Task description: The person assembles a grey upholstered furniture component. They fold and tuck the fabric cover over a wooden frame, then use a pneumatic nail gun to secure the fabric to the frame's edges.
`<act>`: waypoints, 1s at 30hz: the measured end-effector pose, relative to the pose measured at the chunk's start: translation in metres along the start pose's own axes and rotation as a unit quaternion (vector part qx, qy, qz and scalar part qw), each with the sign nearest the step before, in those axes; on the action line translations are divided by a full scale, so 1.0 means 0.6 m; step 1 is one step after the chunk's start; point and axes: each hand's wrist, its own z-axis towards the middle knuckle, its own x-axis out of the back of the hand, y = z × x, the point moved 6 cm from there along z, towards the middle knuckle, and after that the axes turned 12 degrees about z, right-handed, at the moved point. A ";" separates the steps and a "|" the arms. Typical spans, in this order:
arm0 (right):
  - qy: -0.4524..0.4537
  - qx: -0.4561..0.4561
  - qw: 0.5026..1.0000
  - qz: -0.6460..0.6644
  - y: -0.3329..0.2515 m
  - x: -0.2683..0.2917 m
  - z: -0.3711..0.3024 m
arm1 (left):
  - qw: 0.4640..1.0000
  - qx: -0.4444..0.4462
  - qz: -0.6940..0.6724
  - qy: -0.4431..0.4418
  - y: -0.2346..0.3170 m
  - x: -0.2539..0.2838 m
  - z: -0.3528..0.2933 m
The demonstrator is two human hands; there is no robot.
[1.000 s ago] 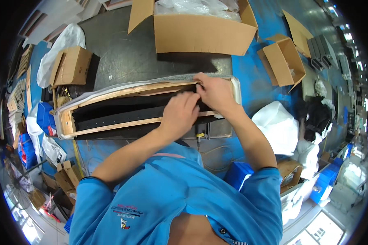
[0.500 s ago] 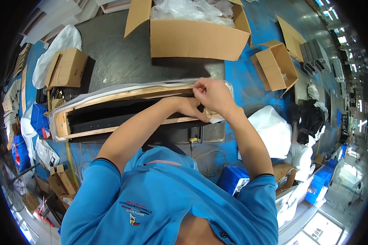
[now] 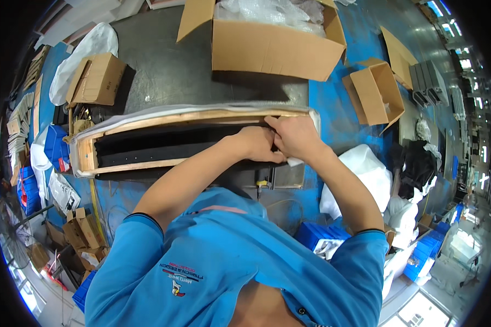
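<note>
A long wooden frame (image 3: pixel 166 117) with pale cloth round its outside lies across the dark table before me. Black cloth (image 3: pixel 163 146) fills much of its inside and runs to my hands at the right end. My left hand (image 3: pixel 256 144) is over that end, its fingers bent together and pointing right. Close against it, my right hand (image 3: pixel 295 135) has its thumb and fingers drawn together near the frame's far right corner. What either hand pinches is hidden between them. A scrap of white cloth (image 3: pixel 294 162) shows below my right hand.
Beyond the frame stands an open cardboard box (image 3: pixel 273 52) with bubble wrap. A smaller box (image 3: pixel 99 79) is at the left, another open box (image 3: pixel 372 92) at the right. A yellow-and-black tool (image 3: pixel 262 180) hangs at the near table edge. A white bag (image 3: pixel 357 177) lies right.
My hands have come together at the frame's right end, and my left fingers have closed. The black cloth looks pulled straighter along the frame. The whole view has shifted slightly.
</note>
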 end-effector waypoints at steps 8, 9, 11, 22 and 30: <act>0.060 0.014 0.997 -0.052 -0.012 -0.015 0.004 | 0.835 0.029 0.282 0.471 -0.019 0.088 -0.146; 0.073 0.012 0.995 -0.064 -0.014 -0.017 0.012 | 0.832 0.012 0.301 0.466 -0.037 0.090 -0.131; 0.077 -0.012 0.990 -0.116 -0.016 -0.017 0.025 | 0.841 -0.049 0.286 0.457 -0.053 0.091 -0.103; 0.062 -0.002 0.994 -0.095 -0.004 0.003 0.024 | 0.853 -0.128 0.271 0.427 -0.054 0.072 -0.053; 0.081 0.026 0.994 -0.069 0.018 -0.010 0.021 | 0.866 -0.124 0.193 0.443 -0.066 0.067 -0.042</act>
